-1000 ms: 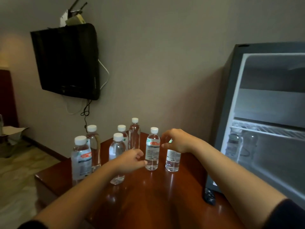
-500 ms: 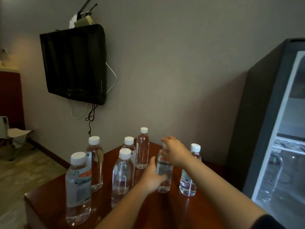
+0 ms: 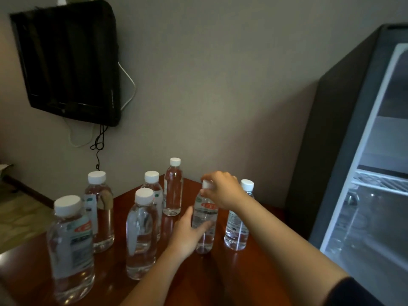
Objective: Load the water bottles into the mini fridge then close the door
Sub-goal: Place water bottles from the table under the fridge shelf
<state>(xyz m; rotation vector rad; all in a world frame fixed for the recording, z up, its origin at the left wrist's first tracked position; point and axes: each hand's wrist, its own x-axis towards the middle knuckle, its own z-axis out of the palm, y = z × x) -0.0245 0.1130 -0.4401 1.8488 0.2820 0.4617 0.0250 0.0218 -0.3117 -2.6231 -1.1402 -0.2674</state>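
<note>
Several clear water bottles with white caps stand on a dark red wooden table (image 3: pixel 231 281). My left hand (image 3: pixel 187 233) wraps round the lower body of one red-labelled bottle (image 3: pixel 205 219) near the middle. My right hand (image 3: pixel 223 191) grips that same bottle at its cap from above. Another bottle (image 3: pixel 237 228) stands just right of it, partly behind my right wrist. The mini fridge (image 3: pixel 331 151) stands open at the right, with a wire shelf (image 3: pixel 379 180) and bottles dimly visible below it.
More bottles stand to the left: a near one (image 3: pixel 70 246), one behind it (image 3: pixel 99 210), a middle one (image 3: pixel 141 233) and a far one (image 3: pixel 174 186). A black TV (image 3: pixel 68 60) hangs on the wall with dangling cables (image 3: pixel 99 142).
My right hand left the rightmost bottle and took the red-labelled bottle's cap. My left hand closed round that bottle's body. The view turned left, away from the fridge.
</note>
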